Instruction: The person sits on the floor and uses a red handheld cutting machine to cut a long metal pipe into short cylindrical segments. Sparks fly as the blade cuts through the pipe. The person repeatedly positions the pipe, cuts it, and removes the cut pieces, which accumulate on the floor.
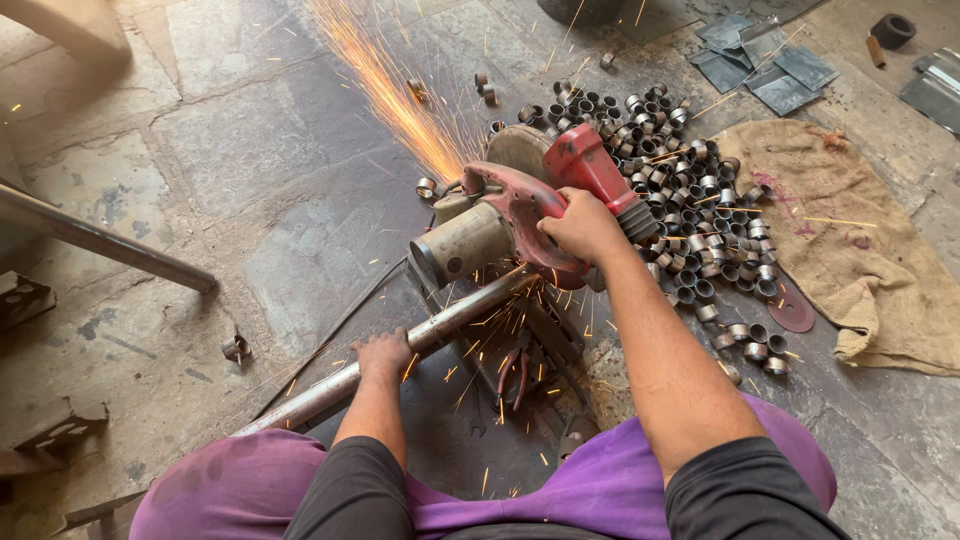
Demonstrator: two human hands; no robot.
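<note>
A red chop saw with a grey motor sits on the stone floor, its disc down on a long steel pipe. Orange sparks shoot away to the upper left. My right hand grips the saw's red handle from above. My left hand presses down on the pipe, to the left of the saw's base. Just past the saw lies a heap of several short cut pipe rings.
A burlap sack lies at the right, with a worn cutting disc by its edge. Grey metal sheets lie at the top right. Another steel bar crosses the left side. Red-handled pliers rest under the saw. One loose ring sits at the left.
</note>
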